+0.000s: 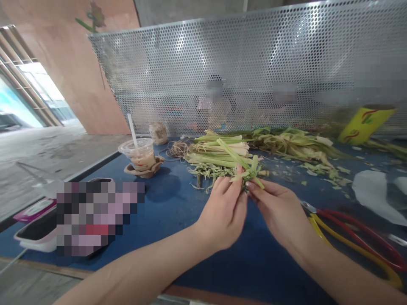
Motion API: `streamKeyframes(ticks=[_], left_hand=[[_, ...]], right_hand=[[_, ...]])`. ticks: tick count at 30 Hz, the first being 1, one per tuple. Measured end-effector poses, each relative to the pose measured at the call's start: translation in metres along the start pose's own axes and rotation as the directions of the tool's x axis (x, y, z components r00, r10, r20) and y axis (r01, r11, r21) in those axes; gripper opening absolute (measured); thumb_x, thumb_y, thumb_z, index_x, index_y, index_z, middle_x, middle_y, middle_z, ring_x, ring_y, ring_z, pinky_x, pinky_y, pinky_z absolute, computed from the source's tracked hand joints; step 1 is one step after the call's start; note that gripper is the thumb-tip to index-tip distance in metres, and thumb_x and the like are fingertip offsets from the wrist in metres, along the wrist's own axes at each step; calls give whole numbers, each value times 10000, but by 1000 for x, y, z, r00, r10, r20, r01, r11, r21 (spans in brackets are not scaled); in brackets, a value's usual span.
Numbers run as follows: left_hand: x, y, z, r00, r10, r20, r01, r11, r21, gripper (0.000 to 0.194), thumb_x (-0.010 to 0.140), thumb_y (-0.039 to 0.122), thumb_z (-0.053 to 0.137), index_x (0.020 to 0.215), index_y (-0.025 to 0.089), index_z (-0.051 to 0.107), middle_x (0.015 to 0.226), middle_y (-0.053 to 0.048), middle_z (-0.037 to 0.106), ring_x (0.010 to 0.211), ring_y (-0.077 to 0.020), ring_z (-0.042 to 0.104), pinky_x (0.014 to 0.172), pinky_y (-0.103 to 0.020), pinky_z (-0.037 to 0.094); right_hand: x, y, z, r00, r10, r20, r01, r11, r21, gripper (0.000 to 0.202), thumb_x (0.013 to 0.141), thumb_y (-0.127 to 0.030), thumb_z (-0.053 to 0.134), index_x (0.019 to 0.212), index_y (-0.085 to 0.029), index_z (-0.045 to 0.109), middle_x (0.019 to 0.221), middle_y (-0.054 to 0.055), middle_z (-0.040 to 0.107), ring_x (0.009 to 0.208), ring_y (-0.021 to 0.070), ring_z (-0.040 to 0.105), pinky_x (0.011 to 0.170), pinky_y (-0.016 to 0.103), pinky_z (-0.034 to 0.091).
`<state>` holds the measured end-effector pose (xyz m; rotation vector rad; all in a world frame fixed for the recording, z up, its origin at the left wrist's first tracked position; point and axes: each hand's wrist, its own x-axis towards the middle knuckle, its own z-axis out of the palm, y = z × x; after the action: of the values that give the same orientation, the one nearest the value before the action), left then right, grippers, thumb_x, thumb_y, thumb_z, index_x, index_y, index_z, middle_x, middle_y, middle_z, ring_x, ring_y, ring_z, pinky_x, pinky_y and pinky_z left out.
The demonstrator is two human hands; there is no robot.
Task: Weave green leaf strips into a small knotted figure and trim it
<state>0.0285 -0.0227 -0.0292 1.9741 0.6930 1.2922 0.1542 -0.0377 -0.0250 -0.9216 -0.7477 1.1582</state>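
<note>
Both of my hands meet over the middle of the blue table (187,212). Between my fingertips is a pale green leafy stalk (252,167), its strips crossing one another. My left hand (224,212) pinches it from the left, with the forefinger pointing up along it. My right hand (276,207) grips it from the right between thumb and fingers. The lower part of the stalk is hidden by my fingers. Just beyond lie a pile of cut pale green stalks (219,148) and a bunch of small curled greyish-green leaves (208,170).
Scissors (349,228) with red and yellow handles lie beside my right forearm. Left stand an iced drink cup (140,154) in a cardboard holder and tangled twine (178,150). Dried leaves (292,146), a yellow container (365,125) and a perforated metal screen (248,72) are behind.
</note>
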Motion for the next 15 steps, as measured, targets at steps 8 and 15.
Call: streamKeyframes(ticks=[8, 15], left_hand=[[13, 0, -7, 945, -325, 38, 321, 896, -306, 234, 828, 318, 546, 971, 240, 714, 1004, -39, 692, 1037, -243, 544, 933, -330, 352], [21, 1, -9, 841, -497, 215, 500, 560, -661, 282, 638, 211, 759, 912, 160, 713, 845, -54, 726, 825, -164, 642, 830, -276, 430]], right_hand=[[7, -1, -8, 999, -30, -29, 27, 996, -82, 275, 457, -244, 830, 719, -218, 751, 772, 33, 726, 790, 214, 626, 859, 396, 450], [6, -4, -8, 997, -78, -9, 76, 986, -147, 244, 486, -333, 814, 699, -233, 750, 767, 45, 731, 763, 234, 649, 823, 441, 481]])
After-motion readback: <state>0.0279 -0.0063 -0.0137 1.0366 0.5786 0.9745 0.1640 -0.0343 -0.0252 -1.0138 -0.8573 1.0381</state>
